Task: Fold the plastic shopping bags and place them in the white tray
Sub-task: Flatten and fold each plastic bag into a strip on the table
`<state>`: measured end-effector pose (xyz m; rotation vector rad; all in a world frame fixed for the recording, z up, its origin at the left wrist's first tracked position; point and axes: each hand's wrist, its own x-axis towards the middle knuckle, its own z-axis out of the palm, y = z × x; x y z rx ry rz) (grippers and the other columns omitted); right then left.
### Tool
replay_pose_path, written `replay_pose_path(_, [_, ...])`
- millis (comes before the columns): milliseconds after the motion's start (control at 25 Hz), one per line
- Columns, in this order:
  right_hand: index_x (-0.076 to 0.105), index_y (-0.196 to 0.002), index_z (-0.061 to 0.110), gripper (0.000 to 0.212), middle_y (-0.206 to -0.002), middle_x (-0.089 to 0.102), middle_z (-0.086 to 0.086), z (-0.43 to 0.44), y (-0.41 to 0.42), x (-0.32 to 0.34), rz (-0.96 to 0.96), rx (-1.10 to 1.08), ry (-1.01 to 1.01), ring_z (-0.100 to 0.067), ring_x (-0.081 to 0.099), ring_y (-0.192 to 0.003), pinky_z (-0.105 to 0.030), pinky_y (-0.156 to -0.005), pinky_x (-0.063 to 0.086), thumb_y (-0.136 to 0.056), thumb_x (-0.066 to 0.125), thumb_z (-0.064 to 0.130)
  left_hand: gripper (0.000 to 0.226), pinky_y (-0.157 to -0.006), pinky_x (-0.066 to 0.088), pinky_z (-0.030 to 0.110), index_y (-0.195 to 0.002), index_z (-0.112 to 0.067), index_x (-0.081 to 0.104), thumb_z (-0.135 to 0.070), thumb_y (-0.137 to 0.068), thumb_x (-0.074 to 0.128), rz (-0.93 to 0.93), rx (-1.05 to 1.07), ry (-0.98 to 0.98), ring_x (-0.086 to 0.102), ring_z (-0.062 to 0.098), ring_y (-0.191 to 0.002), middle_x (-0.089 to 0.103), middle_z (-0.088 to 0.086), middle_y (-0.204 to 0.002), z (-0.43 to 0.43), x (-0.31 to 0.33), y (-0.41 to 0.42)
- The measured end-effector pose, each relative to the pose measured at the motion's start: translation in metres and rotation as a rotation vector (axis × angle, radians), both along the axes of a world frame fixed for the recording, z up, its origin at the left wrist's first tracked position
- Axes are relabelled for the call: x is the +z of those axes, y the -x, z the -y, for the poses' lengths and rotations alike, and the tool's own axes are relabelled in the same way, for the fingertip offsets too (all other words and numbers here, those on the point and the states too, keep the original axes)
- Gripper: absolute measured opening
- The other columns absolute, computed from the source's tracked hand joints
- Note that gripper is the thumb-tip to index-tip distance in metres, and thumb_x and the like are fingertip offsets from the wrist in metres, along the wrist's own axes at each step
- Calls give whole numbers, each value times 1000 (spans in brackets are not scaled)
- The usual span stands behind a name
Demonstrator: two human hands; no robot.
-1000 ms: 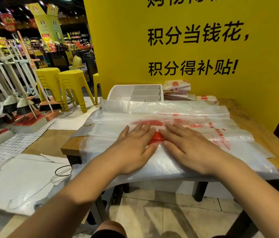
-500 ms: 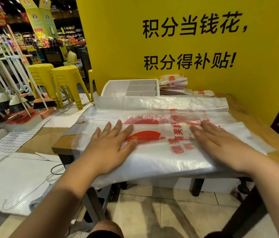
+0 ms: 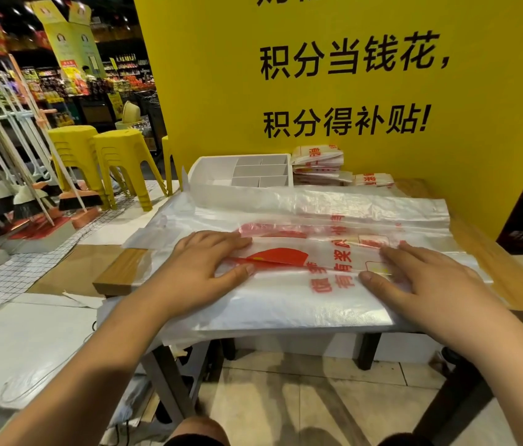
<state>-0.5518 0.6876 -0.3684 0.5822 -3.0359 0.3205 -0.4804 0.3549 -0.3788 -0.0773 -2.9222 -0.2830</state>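
Two flat hands, left hand [image 3: 204,268] and right hand [image 3: 427,278], press on the see-through plastic bag with red print [image 3: 302,284]. Fingers lie straight, holding nothing. Far behind sits the white plastic tray with boxes inside [image 3: 218,172].

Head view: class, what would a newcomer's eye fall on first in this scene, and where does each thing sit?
The big yellow sign with black characters fills the back, behind the wooden table. In front, the left hand and right hand press flat on a clear plastic bag with red print, spread across the table. Behind the bag sits the white tray, with folded bags stacked at its right.
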Motion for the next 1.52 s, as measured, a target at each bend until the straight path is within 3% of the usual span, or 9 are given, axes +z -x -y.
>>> replay_pose_path(120, [35, -150, 34, 71, -154, 40, 9, 8, 2, 4, -22, 100, 31, -16, 36, -140, -36, -113, 34, -90, 35, 72, 69, -116, 20, 36, -141, -46, 44, -82, -85, 30, -41, -2, -9, 35, 7, -131, 48, -19, -136, -3, 5, -2])
replay_pose_path(240, [33, -151, 36, 66, -153, 40, 12, 13, 5, 11, -11, 192, 5, -15, 40, -137, -35, -110, 38, -93, 44, 65, 64, -120, 14, 39, -141, -45, 45, -77, -89, 27, -35, -2, 126, 40, 9, -129, 51, -16, -131, -9, 16, -6])
replay_pose_path(440, [40, -145, 40, 49, -145, 48, 12, 18, 3, 15, -117, 240, -105, -18, 52, -126, -34, -101, 44, -99, 38, 57, 39, -102, 36, 32, -139, -36, 48, -44, -104, 33, -34, -3, 212, 46, 14, -123, 52, -10, -132, -18, 24, -15])
replay_pose_path(720, [52, -95, 42, 32, -96, 62, 15, 17, 11, 37, -71, 283, -2, -10, 57, -85, -39, -76, 52, -91, 29, 65, 25, -88, 48, 40, -122, -34, 54, -40, -104, 38, -79, -22, 73, 60, 19, -104, 66, -9, -111, -3, 40, -17])
replay_pose_path(960, [57, -117, 37, 52, -102, 69, 4, 40, 34, 51, -201, 220, -16, -23, 61, -98, -39, -91, 45, -93, 21, 66, 44, -97, 44, 41, -127, -36, 58, -57, -101, 31, 22, 95, -3, 58, 22, -113, 67, -7, -123, 1, 56, 7])
replay_pose_path(1080, [59, -121, 39, 42, -106, 66, 7, 50, 38, 39, -322, 213, -3, -21, 59, -106, -44, -107, 32, -100, 27, 56, 46, -100, 38, 41, -131, -35, 59, -56, -103, 30, 17, 162, 67, 56, 22, -116, 64, -4, -122, 0, 49, 16])
replay_pose_path(1240, [60, -130, 35, 37, -117, 62, 1, 58, 37, 23, -299, 221, 66, -24, 58, -110, -40, -101, 36, -101, 38, 44, 40, -118, 19, 47, -137, -37, 53, -50, -104, 34, -12, 200, 112, 47, 21, -127, 56, -2, -128, -6, 39, 17])
replay_pose_path(1400, [58, -133, 33, 37, -125, 59, 2, 60, 40, 9, -276, 235, 68, -24, 55, -115, -41, -100, 41, -101, 44, 45, 41, -114, 30, 41, -142, -38, 49, -48, -104, 37, 12, 187, -2, 41, 18, -132, 49, -5, -139, 4, 29, 10])
replay_pose_path(1520, [66, -124, 33, 31, -120, 64, 5, 59, 41, 5, -287, 274, 150, -22, 58, -111, -42, -96, 46, -99, 49, 43, 48, -120, 23, 46, -150, -40, 36, -52, -104, 31, 124, 225, -31, 29, 17, -145, 35, -7, -156, 17, 25, 1])
